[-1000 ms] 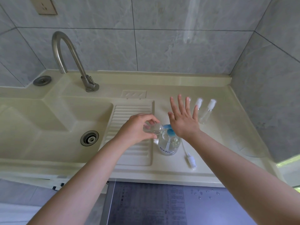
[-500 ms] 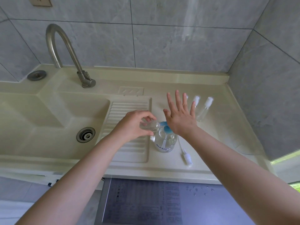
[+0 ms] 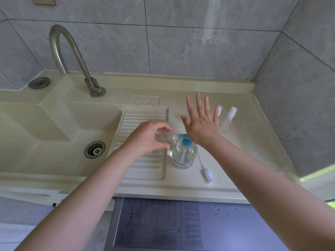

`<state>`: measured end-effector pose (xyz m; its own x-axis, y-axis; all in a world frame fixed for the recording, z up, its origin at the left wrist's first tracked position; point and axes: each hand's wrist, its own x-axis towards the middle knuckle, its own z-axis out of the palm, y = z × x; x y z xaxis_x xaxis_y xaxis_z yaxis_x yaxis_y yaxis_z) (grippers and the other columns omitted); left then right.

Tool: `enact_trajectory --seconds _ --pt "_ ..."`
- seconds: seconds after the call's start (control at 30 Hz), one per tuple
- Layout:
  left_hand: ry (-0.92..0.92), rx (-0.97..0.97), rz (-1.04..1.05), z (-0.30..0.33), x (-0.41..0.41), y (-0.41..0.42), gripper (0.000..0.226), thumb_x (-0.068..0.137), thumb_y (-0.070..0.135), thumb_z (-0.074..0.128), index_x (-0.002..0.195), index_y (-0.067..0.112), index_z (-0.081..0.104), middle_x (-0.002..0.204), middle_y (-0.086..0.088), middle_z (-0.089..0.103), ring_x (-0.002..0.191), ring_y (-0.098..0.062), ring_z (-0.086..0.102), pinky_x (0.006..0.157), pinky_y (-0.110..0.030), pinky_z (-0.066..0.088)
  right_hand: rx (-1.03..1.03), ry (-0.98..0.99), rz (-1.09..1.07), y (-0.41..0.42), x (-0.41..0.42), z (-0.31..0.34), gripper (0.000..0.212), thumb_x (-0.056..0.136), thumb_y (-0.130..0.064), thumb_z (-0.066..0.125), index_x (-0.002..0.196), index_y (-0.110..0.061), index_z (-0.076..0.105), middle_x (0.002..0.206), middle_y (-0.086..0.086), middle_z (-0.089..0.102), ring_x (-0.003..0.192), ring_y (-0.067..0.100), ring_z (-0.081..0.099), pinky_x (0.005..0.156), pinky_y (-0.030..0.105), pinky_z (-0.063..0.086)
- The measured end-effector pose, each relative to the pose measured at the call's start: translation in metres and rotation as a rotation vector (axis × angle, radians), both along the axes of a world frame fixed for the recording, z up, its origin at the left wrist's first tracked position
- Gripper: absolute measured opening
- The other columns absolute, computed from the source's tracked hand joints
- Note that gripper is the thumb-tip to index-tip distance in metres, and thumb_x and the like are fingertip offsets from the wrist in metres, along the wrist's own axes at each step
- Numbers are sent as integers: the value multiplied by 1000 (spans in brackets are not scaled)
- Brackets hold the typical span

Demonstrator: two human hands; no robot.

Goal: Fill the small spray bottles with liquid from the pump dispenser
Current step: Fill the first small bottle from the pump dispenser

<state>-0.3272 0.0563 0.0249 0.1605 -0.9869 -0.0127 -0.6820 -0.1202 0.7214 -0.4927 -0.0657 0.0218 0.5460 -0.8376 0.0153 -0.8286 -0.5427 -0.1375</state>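
Observation:
A clear pump dispenser (image 3: 183, 156) with a blue pump head (image 3: 186, 142) stands on the cream counter beside the ribbed drainboard. My left hand (image 3: 147, 137) grips a small clear spray bottle (image 3: 167, 138), held on its side with its mouth at the blue spout. My right hand (image 3: 201, 123) lies over the pump head, heel of the palm down and fingers spread straight. Two more small spray bottles (image 3: 228, 119) with white caps lie on the counter behind my right hand. A loose white spray cap with its thin tube (image 3: 207, 173) lies to the right of the dispenser.
A cream sink basin (image 3: 54, 127) with a metal drain (image 3: 94, 149) is on the left, under a curved steel tap (image 3: 72, 58). Grey tiled walls close the back and right. A grey appliance top (image 3: 181, 223) sits below the counter's front edge.
The view has shifted slightly. Both hands hold about the same pose at the dispenser; my right hand's fingers are spread a little wider over the pump head.

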Motion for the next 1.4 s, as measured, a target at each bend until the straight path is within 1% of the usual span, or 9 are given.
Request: enact_trajectory --seconds 0.1,0.17,0.3,0.4,0.53,0.63,0.87,1.07,1.4 --pt "-4 4 -1 2 0 1 48 64 21 91 104 37 69 101 15 66 88 -3 65 72 -7 41 57 21 -8 5 -4 -8 58 106 -43 11 156 -36 -19 162 -2 -31 149 22 -29 118 55 -20" --pt "-13 3 -5 3 0 1 48 64 19 90 105 33 70 101 14 67 87 -3 65 69 -3 37 108 -7 -30 8 -4 -13 58 106 -39 11 156 -37 -17 163 -3 -29 149 20 -29 120 54 -17" --pt "-15 10 0 3 -2 1 49 64 21 90 105 36 69 103 16 67 89 -2 64 72 -10 39 22 9 -26 6 -3 -9 59 106 -44 10 156 -34 -21 162 -3 -32 149 22 -30 119 55 -18" --pt "-17 7 0 5 -2 0 48 64 20 90 105 35 69 103 15 67 89 -1 64 70 -4 37 39 -6 -34 1 -2 -1 61 105 -50 10 156 -34 -22 161 -2 -33 149 23 -29 118 54 -20" --pt "-14 1 -6 3 -2 0 48 64 20 90 105 36 69 102 16 67 88 -3 66 72 -7 40 75 47 -24 4 0 -8 59 106 -42 11 155 -37 -22 162 -1 -31 149 23 -29 119 56 -16" --pt "-20 3 -6 1 -2 -1 49 64 22 90 104 38 68 102 17 66 88 -4 66 75 -17 46 74 34 -20 4 0 -14 58 106 -39 11 156 -36 -19 163 -2 -29 150 21 -28 120 55 -15" --pt "7 -1 -4 1 -1 1 48 64 17 90 106 30 70 103 11 68 86 -2 66 71 0 37 45 -2 -20 0 2 -2 61 106 -47 11 155 -35 -22 161 -2 -33 149 22 -30 117 54 -20" --pt "13 8 -8 1 -1 1 48 65 18 90 106 32 70 102 13 67 88 -3 66 74 -3 40 47 39 6 1 0 -12 58 106 -40 11 156 -36 -18 163 -2 -30 149 21 -29 120 55 -16" --pt "27 29 1 0 -1 -1 48 65 19 91 105 35 69 101 14 67 87 -2 67 80 -13 47 -65 -51 37 -1 -1 -11 61 106 -34 21 159 -35 -10 165 0 -23 151 24 -25 120 55 -16"
